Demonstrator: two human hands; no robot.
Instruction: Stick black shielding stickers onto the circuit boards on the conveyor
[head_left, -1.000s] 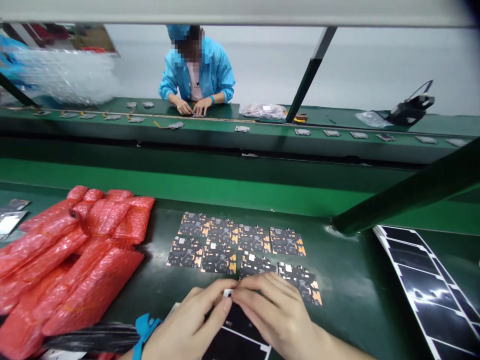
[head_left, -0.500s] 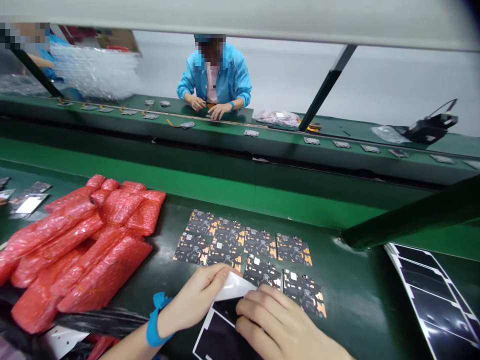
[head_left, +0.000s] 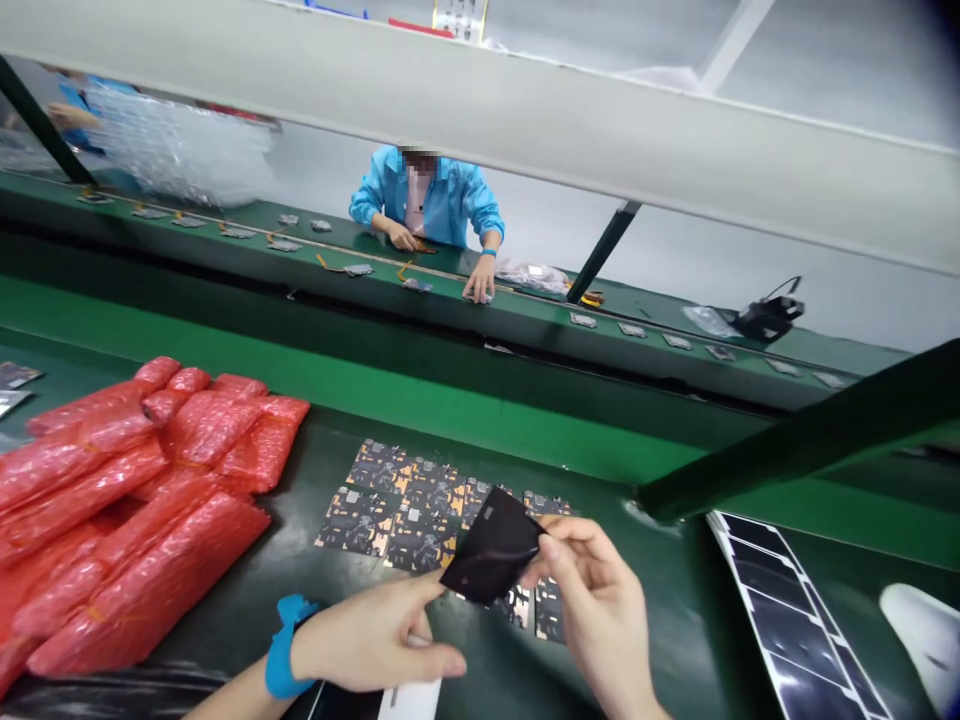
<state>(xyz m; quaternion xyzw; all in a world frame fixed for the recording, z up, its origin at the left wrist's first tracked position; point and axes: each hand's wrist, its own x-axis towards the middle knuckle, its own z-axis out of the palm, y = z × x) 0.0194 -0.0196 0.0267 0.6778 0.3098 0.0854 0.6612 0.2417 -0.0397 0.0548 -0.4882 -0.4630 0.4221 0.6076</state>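
A thin black adhesive film (head_left: 495, 545) is pinched at its right edge between the thumb and fingers of my right hand (head_left: 600, 590). It hangs tilted above the circuit boards, off any sheet. My left hand (head_left: 375, 630), with a blue wristband, reaches its index fingertip to the film's lower left corner. Under its thumb the white and black sticker sheet (head_left: 411, 698) shows in part; the left hand appears to grip it, with the other fingers hidden. Several dark circuit boards with copper-coloured patches (head_left: 356, 520) lie in two rows beyond my hands, partly covered by the film.
Red bubble-wrap bundles (head_left: 187, 560) pile up at left. More black sticker sheets (head_left: 795, 610) lie at right, beside a white curved object (head_left: 926, 640). A green slanted post (head_left: 795, 440) rises at right. Across the raised bench, a person in blue (head_left: 424, 200) handles small parts.
The black film has come off the white sheet and is now in my right hand. The sheet has dropped lower under my left hand. The person opposite has reached out toward the bench edge.
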